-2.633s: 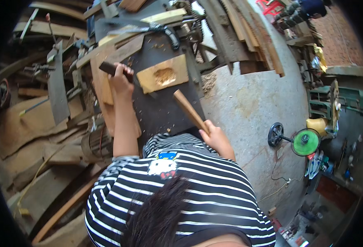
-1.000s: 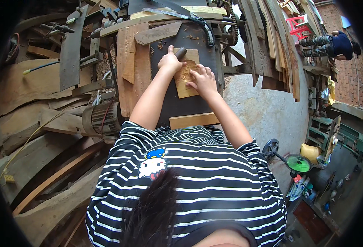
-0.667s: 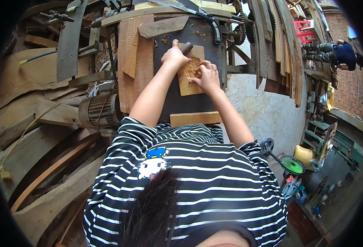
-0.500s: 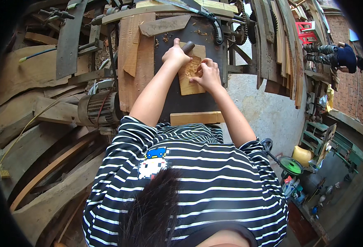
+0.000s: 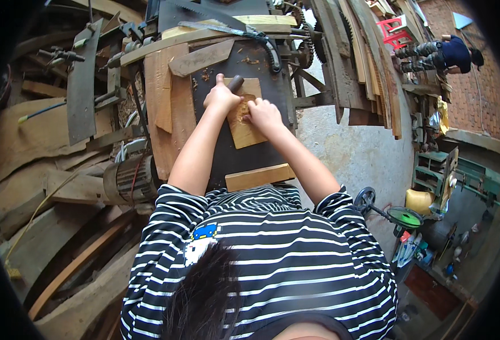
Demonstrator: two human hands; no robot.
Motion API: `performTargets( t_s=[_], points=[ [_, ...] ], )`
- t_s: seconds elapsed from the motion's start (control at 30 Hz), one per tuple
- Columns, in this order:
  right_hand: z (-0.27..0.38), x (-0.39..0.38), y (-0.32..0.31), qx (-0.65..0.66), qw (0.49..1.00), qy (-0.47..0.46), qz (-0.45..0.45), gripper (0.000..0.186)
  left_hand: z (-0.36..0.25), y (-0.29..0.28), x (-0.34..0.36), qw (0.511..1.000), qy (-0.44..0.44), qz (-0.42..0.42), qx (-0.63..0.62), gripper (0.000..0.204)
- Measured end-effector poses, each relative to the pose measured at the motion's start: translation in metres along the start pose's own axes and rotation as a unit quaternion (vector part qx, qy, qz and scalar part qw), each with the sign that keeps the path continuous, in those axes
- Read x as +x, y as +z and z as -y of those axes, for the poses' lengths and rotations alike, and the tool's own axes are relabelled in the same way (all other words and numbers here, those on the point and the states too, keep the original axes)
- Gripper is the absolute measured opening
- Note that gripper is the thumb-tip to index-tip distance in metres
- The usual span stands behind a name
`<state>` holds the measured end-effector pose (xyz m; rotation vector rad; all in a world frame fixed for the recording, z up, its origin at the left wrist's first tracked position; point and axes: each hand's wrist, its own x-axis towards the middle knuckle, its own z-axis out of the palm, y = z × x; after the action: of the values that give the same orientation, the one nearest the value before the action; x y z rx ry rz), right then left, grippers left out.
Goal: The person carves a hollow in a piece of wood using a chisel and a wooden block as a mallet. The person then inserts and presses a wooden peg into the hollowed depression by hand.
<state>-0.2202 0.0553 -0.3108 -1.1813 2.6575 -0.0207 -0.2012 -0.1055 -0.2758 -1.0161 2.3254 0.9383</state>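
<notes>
A flat light-wood board (image 5: 248, 136) lies on the dark bench top (image 5: 216, 164), its middle roughly carved out. My left hand (image 5: 222, 98) is closed round a dark, round tool handle (image 5: 235, 84) above the board's left edge, thumb pointing away from me. The tool's working end is hidden by my hands. On the board's right side rests my right hand (image 5: 264, 119), its fingers bent and drawn together over the carved patch; what they hold, if anything, is hidden. Beyond the board lies a handsaw with a dark curved handle (image 5: 272, 56).
A wood strip (image 5: 258, 177) lies near my body. Planks (image 5: 173, 122) and an angled wood piece (image 5: 201, 58) border the left and far sides. An electric motor (image 5: 128, 180) stands at left, gears (image 5: 304, 42) at far right. Another person (image 5: 451, 55) is at the far right.
The view has shifted, so the bench sits lower and further left. My right thumb and fingers, spread over the carved patch before, are now closer together. My left hand keeps its hold on the handle.
</notes>
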Motion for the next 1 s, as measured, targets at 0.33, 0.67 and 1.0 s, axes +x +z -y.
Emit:
performTargets(
  t_s=[0.33, 0.67, 1.0],
  points=[
    [0.005, 0.007, -0.012, -0.033, 0.994, -0.005, 0.101, 0.019, -0.002, 0.002, 0.002, 0.999, -0.009, -0.011, 0.039, 0.099],
    [0.026, 0.014, -0.032, 0.153, 0.935, 0.259, 0.188, 0.024, -0.004, 0.006, 0.003, 0.999, 0.006, -0.024, 0.041, 0.100],
    [0.015, 0.000, -0.019, 0.121, 0.987, 0.080, 0.073, 0.015, 0.000, 0.006, 0.004, 0.999, 0.000, -0.028, 0.035, 0.100]
  ],
)
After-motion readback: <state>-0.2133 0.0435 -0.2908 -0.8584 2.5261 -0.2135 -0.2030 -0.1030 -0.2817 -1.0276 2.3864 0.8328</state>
